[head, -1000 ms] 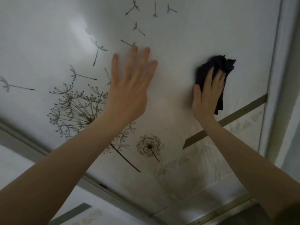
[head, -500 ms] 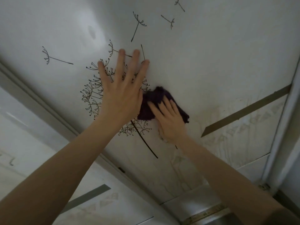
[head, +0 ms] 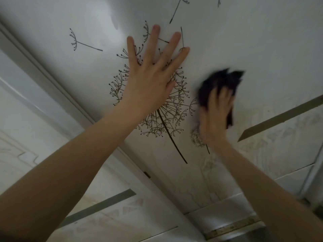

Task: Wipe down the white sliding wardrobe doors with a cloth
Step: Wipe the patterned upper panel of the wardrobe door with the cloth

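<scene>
The white sliding wardrobe door [head: 253, 41] fills the view, printed with dark dandelion drawings. My left hand [head: 152, 74] lies flat on the door with fingers spread, over the big dandelion head. To its right, my right hand [head: 215, 116] presses a dark crumpled cloth [head: 222, 82] against the door with straight fingers. The hand and cloth are motion-blurred. Part of the cloth is hidden under the palm.
A grey door frame [head: 52, 81] runs diagonally on the left, with a second white door panel [head: 26, 137] beyond it. A tan band [head: 279, 117] crosses the door at right. A metal track [head: 232, 227] shows at the bottom right.
My right hand swept the cloth from the right to beside my left hand, then back out to the right. My left hand stayed flat on the door while the view shifted.
</scene>
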